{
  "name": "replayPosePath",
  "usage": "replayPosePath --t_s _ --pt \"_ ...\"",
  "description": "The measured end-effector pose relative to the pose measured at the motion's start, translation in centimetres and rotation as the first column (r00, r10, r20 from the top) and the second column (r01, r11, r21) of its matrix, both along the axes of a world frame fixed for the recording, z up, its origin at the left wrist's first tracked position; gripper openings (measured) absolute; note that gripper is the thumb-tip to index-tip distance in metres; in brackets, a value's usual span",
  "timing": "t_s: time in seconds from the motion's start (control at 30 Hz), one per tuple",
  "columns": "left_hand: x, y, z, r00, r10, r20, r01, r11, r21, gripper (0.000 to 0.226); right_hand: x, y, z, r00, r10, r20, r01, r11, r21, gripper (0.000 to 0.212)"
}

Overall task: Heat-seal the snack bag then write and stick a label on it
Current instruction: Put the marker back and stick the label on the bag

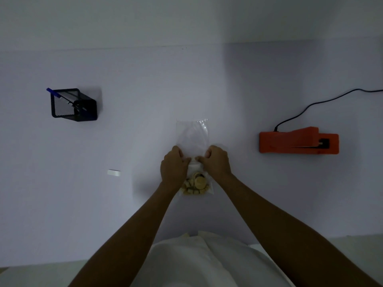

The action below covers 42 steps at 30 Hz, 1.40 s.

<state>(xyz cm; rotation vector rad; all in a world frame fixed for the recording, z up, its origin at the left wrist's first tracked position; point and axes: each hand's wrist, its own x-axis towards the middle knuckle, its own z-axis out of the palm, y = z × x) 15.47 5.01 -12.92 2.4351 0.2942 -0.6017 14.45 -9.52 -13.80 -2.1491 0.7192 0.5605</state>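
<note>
Head view, and nearest to us the two forearms reach out over the pale bench. Both hands are on the snack bag, which lies flat at the centre: the left hand and right hand are curled and pinching the film at its waist, just above the snacks bunched at the near end. The far half of the bag is empty, clear and lying smooth. My read: the contents are being pushed down and the air squeezed out ahead of sealing. To do it well, keep every crumb clear of the mouth, flatten the top without creases, and hold both edges level so the seal runs straight. Off to the left lies a small white label, untouched. Further right sits the orange heat sealer, its arm slightly raised, its cable trailing away. Far left, a black mesh holder carries a blue pen, ready for the writing.
</note>
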Motion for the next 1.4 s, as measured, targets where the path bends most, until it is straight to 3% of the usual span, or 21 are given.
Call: replayPosePath --t_s 0.2,0.3,0.5,0.77,1.0,1.17,1.4 --pt "0.2 1.4 -0.5 0.997 -0.073 -0.014 0.073 0.996 -0.059 0.017 -1.0 -0.6 0.4 0.994 -0.084 0.07 0.077 0.992 0.097 0.033" --pt "0.1 1.5 -0.5 0.995 -0.101 0.004 0.101 0.994 -0.051 0.013 -1.4 0.1 0.2 0.992 -0.083 0.095 0.077 0.995 0.063 0.036" --pt "-0.1 0.6 -0.5 0.993 -0.114 -0.012 0.114 0.993 0.002 0.025 -1.5 1.2 0.3 0.995 -0.028 0.098 0.029 1.0 -0.006 0.039" --pt "0.5 1.1 -0.8 0.985 -0.162 -0.062 0.162 0.987 -0.011 0.017 -2.0 0.3 0.0 0.992 -0.078 0.099 0.068 0.993 0.097 0.03" --pt "0.0 -0.1 -0.6 0.993 -0.12 0.001 0.119 0.99 0.078 0.025 -1.4 1.6 -0.1 0.995 -0.063 0.077 0.065 0.998 -0.025 0.037" --pt "0.0 0.4 -1.1 0.993 -0.118 0.026 0.116 0.991 0.064 0.02 -2.0 1.0 -0.6 0.983 -0.12 0.135 0.117 0.993 0.031 0.032" --pt "-0.5 -0.3 -0.6 0.994 -0.111 -0.002 0.11 0.986 0.128 0.05 -2.4 1.5 -0.6 0.974 -0.141 0.178 0.137 0.99 0.035 0.033"
